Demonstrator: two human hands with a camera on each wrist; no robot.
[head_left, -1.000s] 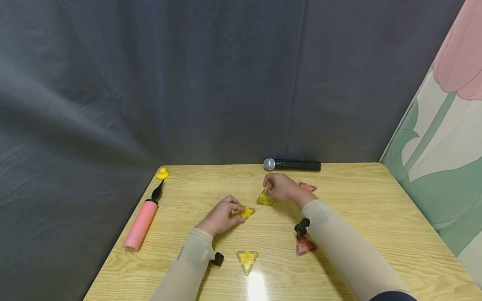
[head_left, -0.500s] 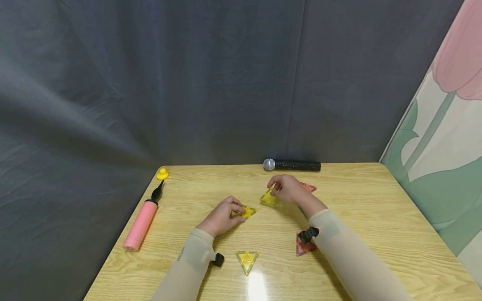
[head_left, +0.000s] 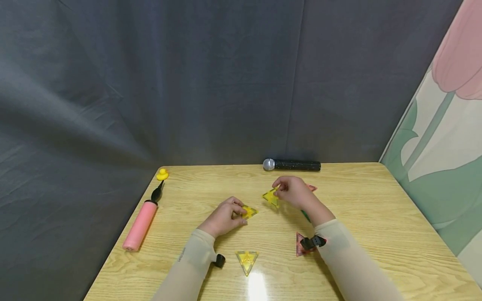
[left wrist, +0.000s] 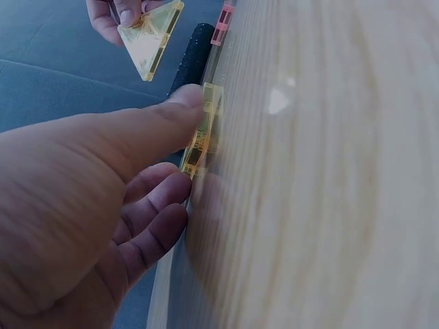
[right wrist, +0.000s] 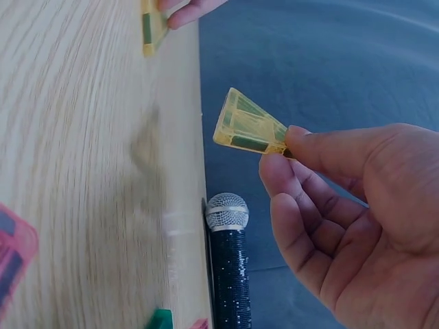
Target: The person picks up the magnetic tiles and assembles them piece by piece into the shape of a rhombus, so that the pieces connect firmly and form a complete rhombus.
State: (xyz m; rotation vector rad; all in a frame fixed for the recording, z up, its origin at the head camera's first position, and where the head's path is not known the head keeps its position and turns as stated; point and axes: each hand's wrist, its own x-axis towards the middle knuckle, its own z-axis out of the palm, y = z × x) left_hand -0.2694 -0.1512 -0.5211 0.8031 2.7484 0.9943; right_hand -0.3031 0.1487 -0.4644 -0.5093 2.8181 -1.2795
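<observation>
My right hand (head_left: 295, 194) pinches a yellow translucent triangular magnetic tile (head_left: 271, 197) by one corner, between thumb and index finger. That tile hangs tilted above the table, plain to see in the right wrist view. Lower and to the left, my left hand (head_left: 223, 216) holds a second yellow triangular tile (head_left: 249, 212) at the tabletop, its thumb on the tile in the left wrist view. A third yellow triangular tile (head_left: 247, 262) lies flat nearer me, touched by neither hand.
Two red triangular tiles lie right of centre: a near one (head_left: 299, 246) under the right wrist and a far one (head_left: 312, 187) behind the right hand. A green piece (head_left: 306, 215) peeks past the forearm. A microphone (head_left: 293, 164), rubber duck (head_left: 162, 174) and pink pump (head_left: 141, 225) edge the table.
My right hand has lifted its yellow tile and drawn slightly right and nearer, turning the tile. The green piece has come into sight. My left hand has hardly moved.
</observation>
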